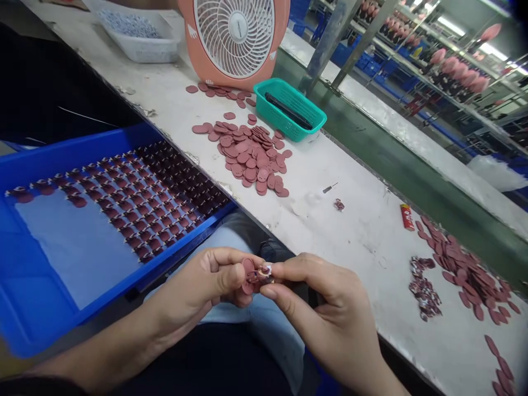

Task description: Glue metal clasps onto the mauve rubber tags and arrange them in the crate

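Note:
Between my two hands, above my lap, is a dusky-red oval disc (248,274) with a small figure-like piece (264,273) at its right side. My left hand (216,278) pinches the disc between thumb and fingers. The thumb and forefinger of my right hand (317,297) close on the small piece, which has white and gold-coloured parts. Whether the two are joined cannot be made out. To the left, a blue tray (41,297) holds rows of similar discs with small pieces on them, on a pale sheet.
A large pile of red discs (251,154) lies mid-table, another pile (470,269) at right beside a cluster of small shiny pieces (424,289). A thin pointed tool (330,188), a red packet (406,217), a green basket (264,113), a fan (238,33) and a white tub (152,52) stand around.

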`<state>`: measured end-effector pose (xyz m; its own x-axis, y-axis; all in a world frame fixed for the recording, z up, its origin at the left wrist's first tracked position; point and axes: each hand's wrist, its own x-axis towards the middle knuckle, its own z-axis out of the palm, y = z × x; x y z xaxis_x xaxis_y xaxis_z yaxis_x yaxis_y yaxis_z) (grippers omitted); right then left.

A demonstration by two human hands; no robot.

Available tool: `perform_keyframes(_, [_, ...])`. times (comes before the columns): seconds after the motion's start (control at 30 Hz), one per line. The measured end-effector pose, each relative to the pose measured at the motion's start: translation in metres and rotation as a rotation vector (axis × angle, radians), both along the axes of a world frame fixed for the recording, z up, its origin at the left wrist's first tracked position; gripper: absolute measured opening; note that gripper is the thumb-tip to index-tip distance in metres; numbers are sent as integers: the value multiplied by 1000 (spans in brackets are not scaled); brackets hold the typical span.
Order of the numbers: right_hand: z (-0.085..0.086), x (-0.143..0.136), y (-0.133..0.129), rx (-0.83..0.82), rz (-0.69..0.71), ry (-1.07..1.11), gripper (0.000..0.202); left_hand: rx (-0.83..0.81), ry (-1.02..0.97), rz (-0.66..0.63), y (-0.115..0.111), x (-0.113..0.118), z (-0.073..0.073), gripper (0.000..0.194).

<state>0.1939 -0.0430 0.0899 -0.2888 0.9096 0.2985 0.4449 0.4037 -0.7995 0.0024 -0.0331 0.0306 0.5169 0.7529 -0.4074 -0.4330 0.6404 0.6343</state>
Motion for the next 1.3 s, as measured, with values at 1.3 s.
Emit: perform_keyframes(1.3, [0,0,10,-134,66,11,5,-15,-85,-14,2,2,-7,38])
